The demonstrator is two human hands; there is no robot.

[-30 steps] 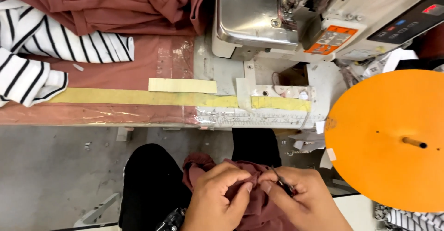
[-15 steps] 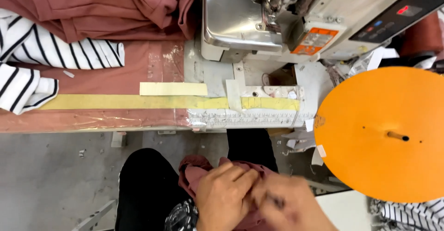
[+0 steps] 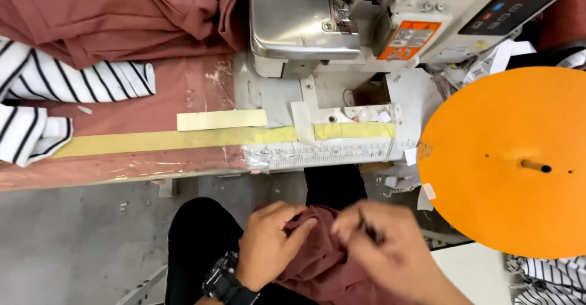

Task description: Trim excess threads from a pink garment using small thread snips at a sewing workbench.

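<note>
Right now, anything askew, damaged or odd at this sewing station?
Nothing damaged. The yellow tape strip along the table edge is patched with a loose cream piece sitting crooked above it. The right hand is motion-blurred; the left hand grips maroon fabric in the lap.

Sewing machine (image 3: 378, 18) sits far center-right on worktop (image 3: 201, 85); fabric pile (image 3: 122, 12) far left, w/ tape strips (image 3: 223, 119) btwn pile and near edge. Disc (image 3: 513, 158) right of worktop. Near, below edge: left hand (image 3: 268, 244) and right hand (image 3: 384, 250) side by side on cloth (image 3: 317, 262) in lap.
</note>
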